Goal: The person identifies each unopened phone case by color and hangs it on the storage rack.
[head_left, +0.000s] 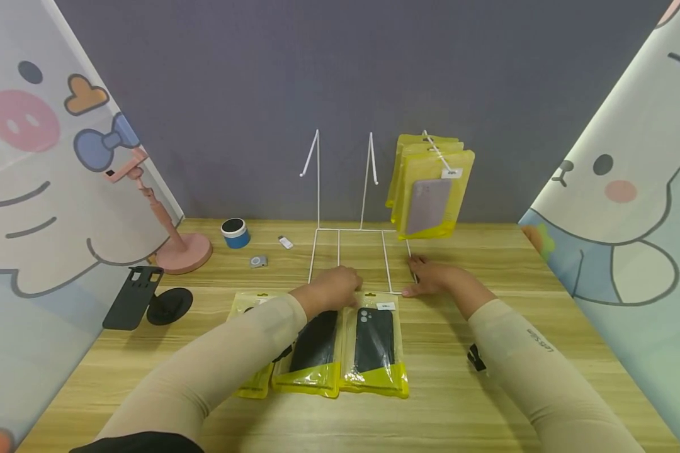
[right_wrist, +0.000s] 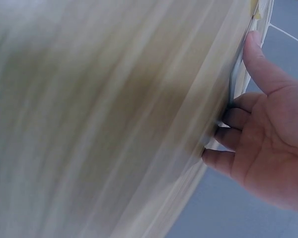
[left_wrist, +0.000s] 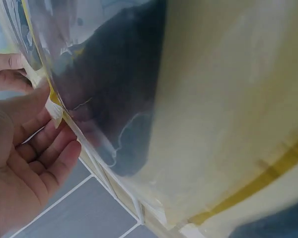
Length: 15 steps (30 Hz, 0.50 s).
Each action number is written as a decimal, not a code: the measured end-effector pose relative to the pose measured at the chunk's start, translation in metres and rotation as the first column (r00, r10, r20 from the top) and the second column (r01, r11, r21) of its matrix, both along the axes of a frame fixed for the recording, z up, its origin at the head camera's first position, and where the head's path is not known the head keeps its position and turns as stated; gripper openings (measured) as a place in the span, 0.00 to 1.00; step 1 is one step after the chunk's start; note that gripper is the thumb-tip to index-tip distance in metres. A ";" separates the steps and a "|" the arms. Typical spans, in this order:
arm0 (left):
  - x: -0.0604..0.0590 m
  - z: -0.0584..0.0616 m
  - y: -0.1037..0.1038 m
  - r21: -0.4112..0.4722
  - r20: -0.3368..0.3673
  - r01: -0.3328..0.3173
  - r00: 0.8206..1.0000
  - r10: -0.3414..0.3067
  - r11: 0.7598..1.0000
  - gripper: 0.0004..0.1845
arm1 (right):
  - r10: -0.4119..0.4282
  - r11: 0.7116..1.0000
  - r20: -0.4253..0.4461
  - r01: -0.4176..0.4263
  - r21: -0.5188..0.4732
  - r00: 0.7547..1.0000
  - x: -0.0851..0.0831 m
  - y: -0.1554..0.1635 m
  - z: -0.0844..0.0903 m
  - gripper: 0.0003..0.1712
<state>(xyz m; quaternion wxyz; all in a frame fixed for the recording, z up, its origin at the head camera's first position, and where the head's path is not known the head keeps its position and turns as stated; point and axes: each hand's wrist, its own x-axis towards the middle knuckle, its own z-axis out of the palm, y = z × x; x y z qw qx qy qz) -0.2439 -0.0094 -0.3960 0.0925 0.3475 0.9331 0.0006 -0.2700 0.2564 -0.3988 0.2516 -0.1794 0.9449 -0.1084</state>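
Note:
My left hand (head_left: 331, 290) is at the top edges of the clear-and-yellow pouches on the table. In the left wrist view its thumb and fingers (left_wrist: 54, 158) pinch the top edge of a phone case pouch (left_wrist: 198, 124); which pouch is hard to tell. The middle pouch (head_left: 317, 343) and right pouch (head_left: 374, 343) each hold a black phone case; a left pouch (head_left: 255, 382) is mostly hidden by the arm. My right hand (head_left: 435, 279) holds the right side of the white wire rack (head_left: 388, 261), thumb at its front corner. Fingertips (right_wrist: 227, 134) bend down at the base wire.
More pouches (head_left: 436, 182) hang from the rack's right hook; its left hook (head_left: 310, 152) and middle hook (head_left: 373, 158) are bare. At left stand a pink stand (head_left: 184, 253), a black phone holder (head_left: 133, 299), a blue jar (head_left: 235, 234) and two small gadgets (head_left: 257, 261).

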 end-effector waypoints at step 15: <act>-0.001 0.014 -0.010 0.481 0.269 -0.117 0.963 -0.020 0.869 0.06 | 0.054 0.999 -0.042 -0.054 0.003 0.998 0.004 0.000 0.003 0.51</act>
